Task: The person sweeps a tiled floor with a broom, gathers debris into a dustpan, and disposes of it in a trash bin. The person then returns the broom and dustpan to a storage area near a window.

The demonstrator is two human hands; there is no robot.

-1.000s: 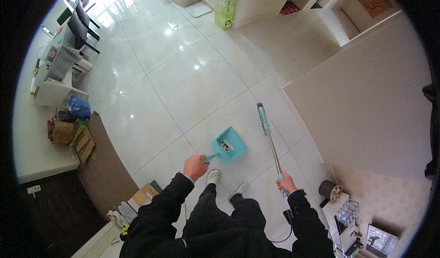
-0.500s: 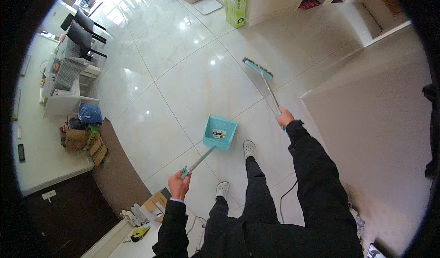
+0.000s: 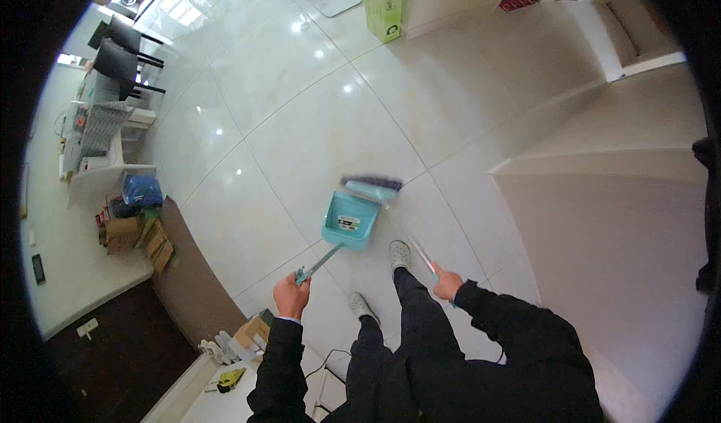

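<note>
My left hand is closed round the handle of a light blue dustpan. The pan rests on the tiled floor in front of my feet, its open side facing away from me, with a label inside. My right hand grips the handle of a broom, which has a light blue head and dark bristles. The broom head is just beyond the pan's open edge and slightly smeared by motion. I cannot tell whether it touches the pan.
Glossy pale tiles surround the pan. A green box stands by the wall corner ahead. Along the left are black chairs, a blue bag, cardboard and a brown mat. A wall rises on the right.
My right hand has brought the broom from the far right back toward me and left, up to the dustpan's open edge. My left hand still holds the dustpan in nearly the same place.
</note>
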